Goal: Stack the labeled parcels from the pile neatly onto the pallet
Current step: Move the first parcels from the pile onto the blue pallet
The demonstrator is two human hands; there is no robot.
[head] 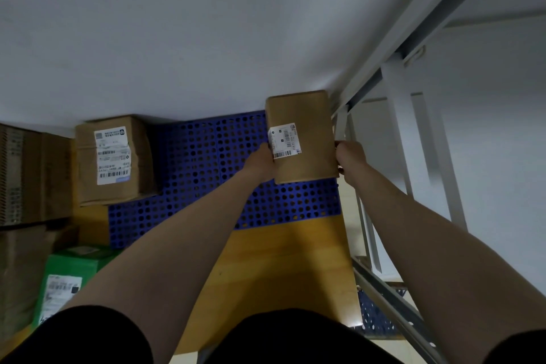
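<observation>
Both arms are stretched out forward, and the small brown parcel (301, 139) sits right between the hands. The left hand (263, 161) is pressed flat against the parcel's left side, partly tucked behind its edge near the white shipping label (284, 140). The right hand (348, 155) is curled around the right side, fingers wrapped on the edge. So both hands are closed on that one parcel, one on each side.

The parcel is over the far right corner of the blue perforated pallet (206, 174), right up against the white wall (177, 38). Can't really tell from this angle if it's already resting on the pallet or held just above it.

At the far left corner of the pallet there's a bigger brown box (115, 159) with a long white label on top, also pushed up to the wall. The middle of the pallet between the two is bare blue grid.

Off the pallet's left edge is a stack of cardboard boxes (32, 177), and nearer to the person a green box (71, 278) with its own label. A white metal rack frame (413, 115) runs along the pallet's right edge, and the pallet sits on a yellowish wooden floor (283, 263).
</observation>
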